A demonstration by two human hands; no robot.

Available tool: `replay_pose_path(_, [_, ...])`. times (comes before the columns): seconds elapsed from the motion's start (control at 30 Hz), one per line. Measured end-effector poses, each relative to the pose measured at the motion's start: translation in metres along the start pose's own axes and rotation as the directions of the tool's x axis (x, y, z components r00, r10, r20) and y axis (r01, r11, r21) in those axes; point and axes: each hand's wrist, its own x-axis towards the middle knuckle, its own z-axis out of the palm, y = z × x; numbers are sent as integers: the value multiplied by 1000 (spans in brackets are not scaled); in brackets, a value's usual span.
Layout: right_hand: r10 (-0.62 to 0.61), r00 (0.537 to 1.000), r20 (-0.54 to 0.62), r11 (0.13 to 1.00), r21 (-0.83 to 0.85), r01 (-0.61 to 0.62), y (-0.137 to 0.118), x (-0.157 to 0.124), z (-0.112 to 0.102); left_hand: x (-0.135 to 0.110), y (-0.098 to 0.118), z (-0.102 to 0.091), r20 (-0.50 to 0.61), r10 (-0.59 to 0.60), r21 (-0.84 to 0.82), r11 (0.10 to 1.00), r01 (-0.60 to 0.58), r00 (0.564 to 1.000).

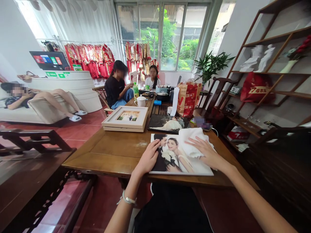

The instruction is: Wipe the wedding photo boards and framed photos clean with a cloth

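Photo panel (167, 161): printed with a couple; laid flat near the front edge of the wooden table (114, 149), directly ahead of the body; taken as landmark for all places below.
Long axis: appears to be directed left to right, between the two arms, although exact proportions are obscured by foreshortening.
White cloth (190, 133): bunched over the far right part of the panel, beside the printed faces.
Left hand (148, 158): laid over the panel's left edge, fingers extended and close together; nothing is seen to be grasped.
Right hand (206, 152): pressed palm down on the cloth, fingers spread; whether any fold is pinched cannot be told.
Key relation: the cloth is touched by the right hand, the nearer one, and is well apart from the left; the panel's bare surface is exposed leftward of the cloth and toward the body, with its left edge covered by the left hand.
Dark panel (166, 124): placed just beyond the photo panel.
White frame (125, 121): set beyond and to the left of the panel.
Paper bag (188, 100): stood beyond the panel's right part, past the dark panel.
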Motion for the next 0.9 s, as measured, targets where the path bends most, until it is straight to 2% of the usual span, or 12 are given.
replay_pose_path(0.13, [49, 999, 12, 999, -15, -48, 16, 40, 0, 0, 1, -1, 8, -2, 10, 1000, 2, 1000])
replay_pose_path(0.27, [40, 999, -8, 998, -38, -41, 11, 48, 1, 1, 3, -1, -1, -6, -2, 1000, 6, 1000])
replay_pose_path(0.37, [-21, 999, -29, 999, -26, 20, -2, 26, 4, 1, 4, -1, -4, -19, -6, 1000, 19, 1000])
replay_pose_path(0.57, [-144, 989, -19, 989, -30, 143, -48, -55, -4, 1, 4, 0, 9, -31, 9, 999, 31, 999])
replay_pose_path(0.67, [-149, 989, 11, 989, -20, 149, -61, -73, -9, 1, 3, 0, 4, -23, 11, 1000, 23, 1000])
replay_pose_path(0.77, [-115, 993, 9, 993, 4, 115, -53, -58, -9, 1, 2, 0, 6, -9, 16, 1000, 9, 1000])
replay_pose_path(0.9, [-116, 993, 1, 991, 64, 115, -23, -5, -5, 1, 2, -1, 24, -15, 32, 999, 15, 1000])
